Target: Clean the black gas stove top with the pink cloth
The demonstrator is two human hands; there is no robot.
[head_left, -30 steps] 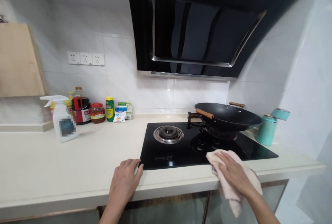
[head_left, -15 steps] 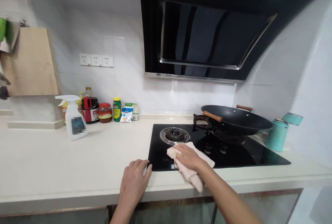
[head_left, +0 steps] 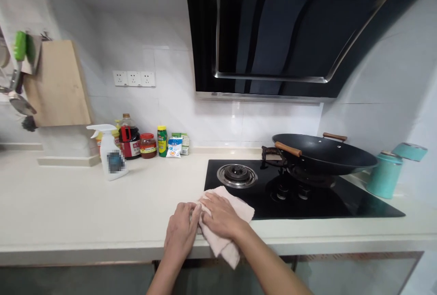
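A pale pink cloth (head_left: pixel 244 210) lies over the front left corner of the black glass gas hob (head_left: pixel 355 208), one end hanging past the counter's front edge. My right hand (head_left: pixel 220 215) presses on the cloth and grips it, fingers spread across its folds. Close beside it, my left hand (head_left: pixel 182 226) rests on the countertop at the hob's corner, fingers slightly bent and thumb apart. Its thumb tip meets the cloth's left edge; I see nothing held in it. Behind the cloth is the left burner (head_left: pixel 237 174).
A black wok (head_left: pixel 324 154) with wooden handles sits on the right burner, a teal canister (head_left: pixel 385 174) beside it. On the left stand a white spray bottle (head_left: pixel 111 158), a sauce jar (head_left: pixel 148 145) and several other condiments. The range hood (head_left: pixel 266 40) overhangs the hob.
My right hand has slid the cloth left across the hob to its front left corner, up against my left hand. My left hand stays near the corner. The view has shifted slightly.
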